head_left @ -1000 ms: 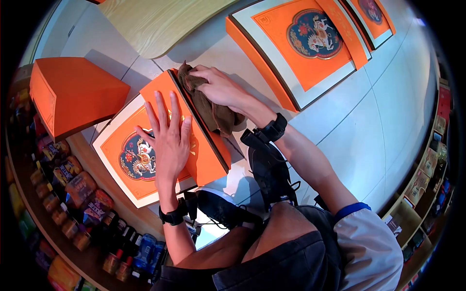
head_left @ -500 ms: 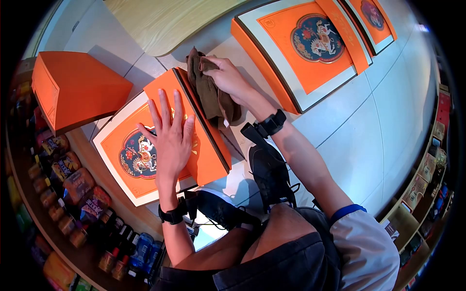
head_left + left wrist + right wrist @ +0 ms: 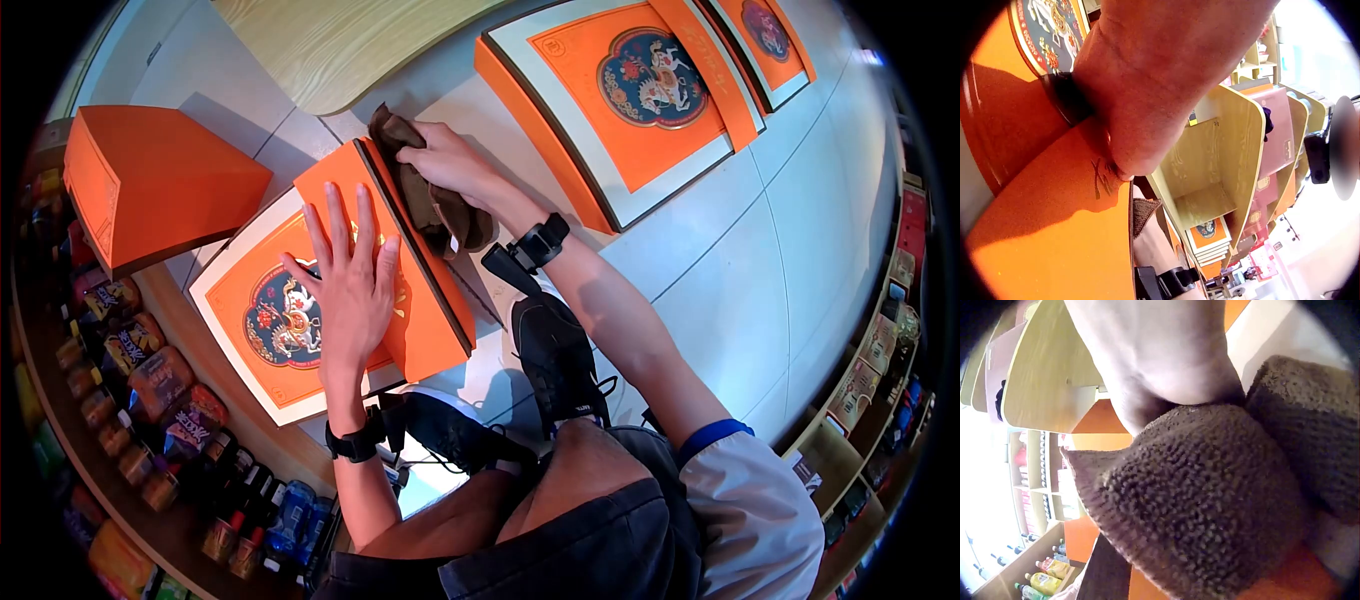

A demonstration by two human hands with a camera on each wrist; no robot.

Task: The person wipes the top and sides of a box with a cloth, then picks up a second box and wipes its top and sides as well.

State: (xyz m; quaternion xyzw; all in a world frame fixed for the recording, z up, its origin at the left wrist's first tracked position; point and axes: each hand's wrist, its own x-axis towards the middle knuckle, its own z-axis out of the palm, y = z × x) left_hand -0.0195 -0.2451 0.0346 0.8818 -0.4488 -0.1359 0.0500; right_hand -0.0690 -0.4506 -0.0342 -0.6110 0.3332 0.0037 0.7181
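Observation:
An orange and white gift box [image 3: 430,318] with a horse emblem lies on the tiled floor in front of the person. Spread flat on its top is the left hand [image 3: 352,280], fingers straight, just beside the emblem. The right hand [image 3: 447,165] grips a brown cloth [image 3: 425,205] against the box's dark-edged far side. In the right wrist view the bunched cloth [image 3: 1204,500] shows a nubby towel texture and a stitched edge; it hides most of the fingers. The left wrist view shows the heel of the left hand [image 3: 1141,81] on the orange lid.
A plain orange box [image 3: 165,190] stands at the left, by a shelf [image 3: 255,395] of snacks and bottles. Another horse-emblem box [image 3: 570,130] lies at the upper right, with a further one [image 3: 790,75] behind. A pale wooden board [image 3: 330,45] juts in at the top.
The right hand has moved the brown cloth about along the box's side, its folds shifting. The left hand stays in place on the lid.

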